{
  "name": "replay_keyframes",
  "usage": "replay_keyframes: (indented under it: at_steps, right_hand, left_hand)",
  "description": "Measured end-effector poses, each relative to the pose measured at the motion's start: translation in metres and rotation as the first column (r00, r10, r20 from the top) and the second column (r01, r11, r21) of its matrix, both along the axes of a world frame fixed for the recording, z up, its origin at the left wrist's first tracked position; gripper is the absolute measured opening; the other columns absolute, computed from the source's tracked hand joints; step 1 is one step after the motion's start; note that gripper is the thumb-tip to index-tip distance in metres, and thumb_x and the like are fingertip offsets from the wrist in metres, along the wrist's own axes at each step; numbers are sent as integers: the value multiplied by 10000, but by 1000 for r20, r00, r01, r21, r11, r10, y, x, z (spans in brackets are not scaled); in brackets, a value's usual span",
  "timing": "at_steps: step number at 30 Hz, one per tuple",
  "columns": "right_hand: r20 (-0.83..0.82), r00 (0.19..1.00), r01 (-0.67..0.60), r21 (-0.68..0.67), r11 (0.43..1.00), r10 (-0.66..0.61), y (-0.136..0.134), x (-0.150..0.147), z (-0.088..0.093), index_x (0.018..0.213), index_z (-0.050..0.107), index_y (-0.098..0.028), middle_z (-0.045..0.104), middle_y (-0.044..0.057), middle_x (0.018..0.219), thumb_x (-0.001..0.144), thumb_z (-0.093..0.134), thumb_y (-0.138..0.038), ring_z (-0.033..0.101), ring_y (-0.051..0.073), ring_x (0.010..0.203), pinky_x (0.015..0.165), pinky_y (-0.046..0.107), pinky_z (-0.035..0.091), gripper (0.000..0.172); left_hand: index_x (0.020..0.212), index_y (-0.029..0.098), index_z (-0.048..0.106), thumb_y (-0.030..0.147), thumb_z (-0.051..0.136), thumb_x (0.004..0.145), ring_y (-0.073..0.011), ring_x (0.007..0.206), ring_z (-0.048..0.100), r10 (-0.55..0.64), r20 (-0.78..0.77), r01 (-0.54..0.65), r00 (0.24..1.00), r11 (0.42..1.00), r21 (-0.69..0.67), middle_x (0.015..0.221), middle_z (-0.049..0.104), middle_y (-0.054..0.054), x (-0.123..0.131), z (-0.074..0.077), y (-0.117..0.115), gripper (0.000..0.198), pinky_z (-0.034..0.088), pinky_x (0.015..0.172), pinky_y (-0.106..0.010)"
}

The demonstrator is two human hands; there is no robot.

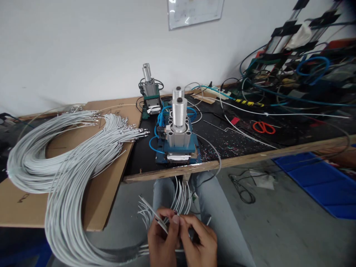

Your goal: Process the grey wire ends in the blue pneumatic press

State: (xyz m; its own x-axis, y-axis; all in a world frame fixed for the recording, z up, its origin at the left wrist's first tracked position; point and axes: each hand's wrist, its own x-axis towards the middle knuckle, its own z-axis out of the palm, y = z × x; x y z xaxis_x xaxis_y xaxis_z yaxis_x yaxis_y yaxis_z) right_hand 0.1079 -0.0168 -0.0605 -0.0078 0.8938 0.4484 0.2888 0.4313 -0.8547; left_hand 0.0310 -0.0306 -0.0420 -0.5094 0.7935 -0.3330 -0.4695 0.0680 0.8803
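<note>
Low at the centre, above the lap, my left hand (163, 237) is closed round a few white cables (152, 209), its thumb and forefinger pinched. My right hand (198, 239) touches it, with thumb and forefinger pinched at the same spot; the small piece between the fingertips is too hidden to name. More white cable ends (182, 196) fan out behind the hands, over the lap. A large looped bundle of white cables (75, 159) lies on cardboard (111, 193) at the left and hangs down past the table edge towards the hands.
A pneumatic press (179, 137) stands at the table's front edge (167, 172), a smaller one (150, 91) behind it. Orange-handled scissors (263, 127), loose cables and cluttered equipment (289, 55) are to the right. Below lies a blue panel (319, 185).
</note>
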Motion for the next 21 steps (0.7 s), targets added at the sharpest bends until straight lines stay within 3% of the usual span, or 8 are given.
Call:
replay_keyframes:
  at_steps: [4,6,9,11,13,16,19,21]
  right_hand:
    - [28,992,-123,-40,992,124,5,9,7,825,696,-212,698,-15,639,992,544,-155,676,125,545,588,169,544,232]
    - [80,969,-230,-61,971,235,13,21,14,965,729,-221,755,16,778,1008,517,-156,741,146,699,708,184,582,226]
    - [207,870,-447,-51,893,447,30,41,29,1279,683,-260,783,45,1033,1047,488,-157,764,156,931,857,203,592,320]
    - [323,785,-564,18,826,529,40,51,37,1304,678,-275,783,41,1074,1075,476,-177,763,152,954,878,213,595,321]
    - [411,743,-611,96,785,528,48,54,40,1248,706,-251,793,44,1047,1093,465,-201,768,159,943,883,231,602,292]
    - [418,814,-521,219,825,403,60,50,37,1204,713,-200,796,67,1003,1088,482,-206,773,172,904,872,250,616,259]
    - [290,932,-306,312,899,217,76,42,27,1205,713,-195,791,81,1015,1041,571,-173,775,178,898,857,251,627,218]
    - [195,971,-198,323,926,139,88,37,22,1209,716,-205,789,79,1016,1001,620,-130,776,184,913,854,259,633,241]
  left_hand:
    - [688,162,674,566,940,607,-24,417,312,-62,84,64,995,997,-32,463,439,99,-9,12,5,491,265,431,-115]
    - [677,169,668,548,945,615,-23,421,275,-85,122,88,989,996,-19,448,386,112,-15,17,8,474,244,434,-118]
    - [687,182,674,510,955,625,-29,442,229,-104,199,109,975,994,-14,460,358,115,-23,21,13,437,214,432,-119]
    - [681,183,674,475,978,597,-34,455,238,-109,252,118,962,993,-21,482,366,110,-24,22,17,430,228,437,-124]
    - [682,182,685,462,992,571,-33,453,253,-94,260,104,961,994,-27,493,392,103,-23,24,21,431,243,434,-126]
    - [746,192,738,480,987,571,-25,421,253,22,216,-18,976,1000,-21,465,384,111,-21,35,23,419,215,411,-115]
    - [759,188,751,518,960,606,-22,393,284,132,168,-138,977,990,24,451,345,117,-24,54,18,420,243,407,-114]
    - [717,185,723,517,956,614,-15,394,345,153,147,-161,977,986,42,500,411,95,-28,67,13,418,280,420,-112]
